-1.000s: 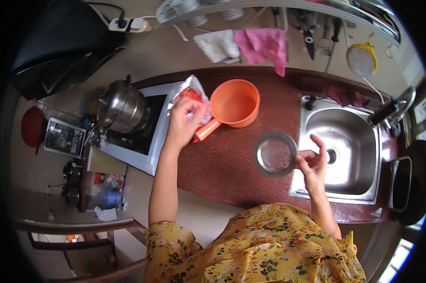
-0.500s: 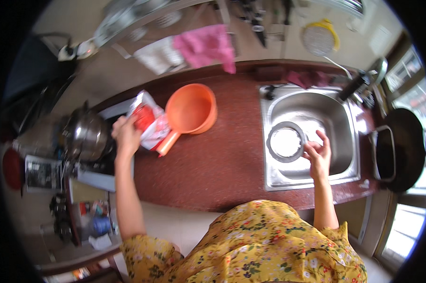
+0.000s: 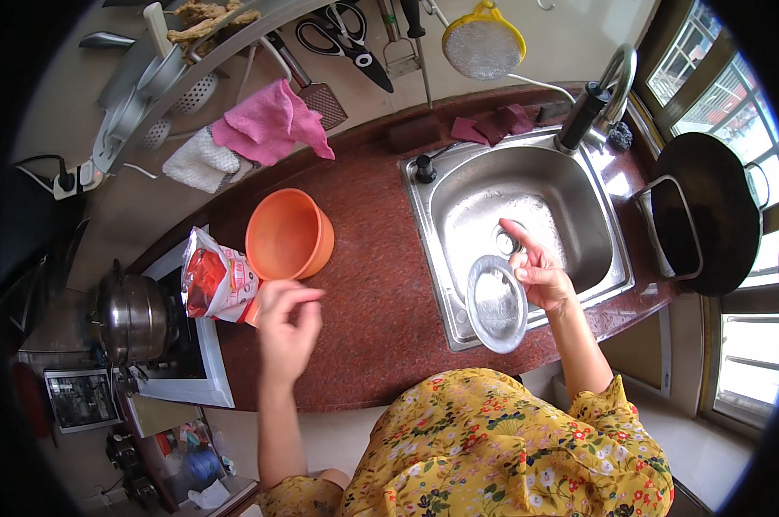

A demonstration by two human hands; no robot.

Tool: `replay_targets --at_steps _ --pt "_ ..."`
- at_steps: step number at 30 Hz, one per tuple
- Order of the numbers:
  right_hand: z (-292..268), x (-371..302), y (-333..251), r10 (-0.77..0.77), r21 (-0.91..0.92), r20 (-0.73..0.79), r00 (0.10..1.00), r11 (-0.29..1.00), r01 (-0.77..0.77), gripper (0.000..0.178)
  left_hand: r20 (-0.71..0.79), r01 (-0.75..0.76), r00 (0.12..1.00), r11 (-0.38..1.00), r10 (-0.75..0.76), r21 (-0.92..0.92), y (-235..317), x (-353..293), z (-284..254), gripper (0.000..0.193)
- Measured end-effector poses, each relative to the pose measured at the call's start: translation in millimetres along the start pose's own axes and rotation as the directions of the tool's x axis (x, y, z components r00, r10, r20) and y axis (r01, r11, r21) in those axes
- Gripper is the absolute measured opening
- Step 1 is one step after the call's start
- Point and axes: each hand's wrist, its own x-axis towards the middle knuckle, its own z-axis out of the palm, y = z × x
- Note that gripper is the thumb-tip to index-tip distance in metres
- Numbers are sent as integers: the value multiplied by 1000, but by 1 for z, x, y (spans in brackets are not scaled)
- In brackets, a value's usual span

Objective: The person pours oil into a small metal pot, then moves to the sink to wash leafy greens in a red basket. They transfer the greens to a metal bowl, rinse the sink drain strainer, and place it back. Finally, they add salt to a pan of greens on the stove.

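Note:
My right hand [image 3: 538, 270] holds a small round metal plate [image 3: 496, 303] tilted on edge over the near rim of the steel sink [image 3: 579, 200]. My left hand [image 3: 286, 329] hovers over the red-brown counter [image 3: 381, 284], fingers apart and holding nothing. It is just near of an orange plastic bowl with a handle [image 3: 287, 234] and right of a red and white packet [image 3: 213, 281] that lies at the stove's edge.
A steel pot [image 3: 131, 317] sits on the white stove [image 3: 198, 369] at left. A tap [image 3: 598, 96] stands behind the sink, a black pan [image 3: 707, 212] to its right. Pink cloth [image 3: 269, 126], scissors [image 3: 346, 36] and a yellow-rimmed strainer [image 3: 482, 41] hang on the wall.
My left hand has let go of the packet and drawn back toward me. My right hand has brought the plate from over the basin to the sink's near rim, tilted on edge.

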Motion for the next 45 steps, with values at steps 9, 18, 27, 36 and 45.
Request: replay_targets --at_steps 9,18,27,36,45 --pt "2 5 -4 -9 123 -29 1000 992 12 82 62 -145 986 982 153 -122 37 13 55 13" --pt "-204 35 -40 -470 -751 -607 641 604 -267 63 45 296 955 919 -294 -259 -29 -56 35 9" --pt "-279 66 41 -339 -533 -846 411 537 -654 56 -79 599 754 732 -652 -325 -43 -151 39 10" --pt "-230 56 12 -293 -783 -612 734 97 -614 34 -20 652 669 600 -743 -464 -39 -206 63 12" --pt "-259 28 36 -259 -841 -147 955 -476 -258 49 -34 552 818 799 -575 -238 -48 -223 91 24"
